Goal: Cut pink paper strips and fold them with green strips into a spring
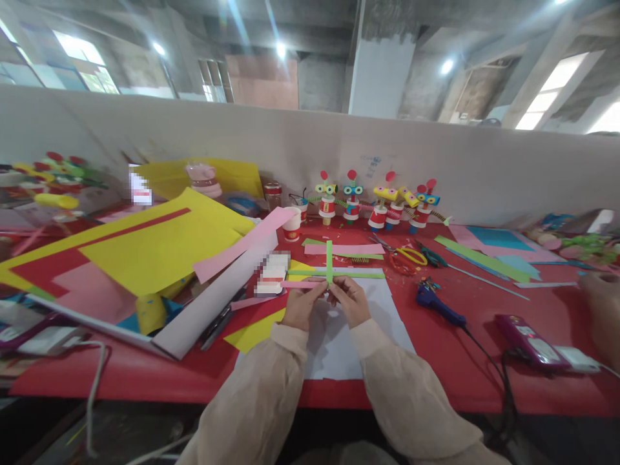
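Observation:
My left hand (299, 306) and my right hand (351, 301) meet over a white sheet (334, 355), fingertips almost touching. Between them they pinch two narrow paper strips at a crossing. The green paper strip (329, 257) stands away from me, and the pink paper strip (301, 284) sticks out to the left. My fingers cover the point where the strips meet. Just beyond lie a wide pink strip (343, 249) and another green strip (371, 274). A yellow sheet (256, 329) reaches under the left side of the white sheet.
Paper-cup figures (352, 208) line the back by a white cup (291, 226). To the right are scissors (407, 258), pliers (431, 255), a blue glue gun (438, 305) with its cord, and a purple power strip (530, 342). Large yellow sheets (159, 239) fill the left. Another person's hand (600, 310) is far right.

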`<state>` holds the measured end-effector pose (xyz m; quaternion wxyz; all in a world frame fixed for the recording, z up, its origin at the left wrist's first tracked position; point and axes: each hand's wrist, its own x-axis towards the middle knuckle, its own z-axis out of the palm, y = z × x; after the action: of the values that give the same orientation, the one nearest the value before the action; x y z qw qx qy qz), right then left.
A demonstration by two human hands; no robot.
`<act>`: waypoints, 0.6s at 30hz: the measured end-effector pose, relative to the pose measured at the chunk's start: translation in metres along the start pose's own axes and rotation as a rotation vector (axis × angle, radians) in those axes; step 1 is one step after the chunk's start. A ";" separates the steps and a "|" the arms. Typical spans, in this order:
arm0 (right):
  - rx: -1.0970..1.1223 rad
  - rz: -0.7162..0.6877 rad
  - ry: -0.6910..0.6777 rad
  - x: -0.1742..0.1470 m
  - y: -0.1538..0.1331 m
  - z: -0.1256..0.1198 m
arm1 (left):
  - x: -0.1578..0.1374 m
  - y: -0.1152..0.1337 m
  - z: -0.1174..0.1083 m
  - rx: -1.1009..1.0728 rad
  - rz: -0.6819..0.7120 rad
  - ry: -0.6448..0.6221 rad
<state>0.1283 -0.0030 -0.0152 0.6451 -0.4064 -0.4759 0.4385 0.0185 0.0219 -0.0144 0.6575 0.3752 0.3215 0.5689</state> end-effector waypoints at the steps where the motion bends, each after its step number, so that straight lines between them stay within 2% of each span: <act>1: -0.010 -0.008 -0.006 0.000 0.001 0.000 | 0.000 0.000 0.000 0.007 0.008 0.009; 10: -0.160 0.022 0.027 0.001 0.007 -0.002 | 0.000 0.003 0.001 0.103 0.025 0.066; 14: -0.114 0.048 0.031 0.001 0.006 -0.001 | -0.001 0.003 0.001 0.113 0.027 0.048; 18: -0.063 0.054 0.041 0.001 0.005 0.000 | -0.007 0.009 0.008 0.031 -0.004 0.035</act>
<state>0.1281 -0.0003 -0.0197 0.6296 -0.4482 -0.4647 0.4322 0.0195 0.0151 -0.0028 0.6471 0.3746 0.3423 0.5690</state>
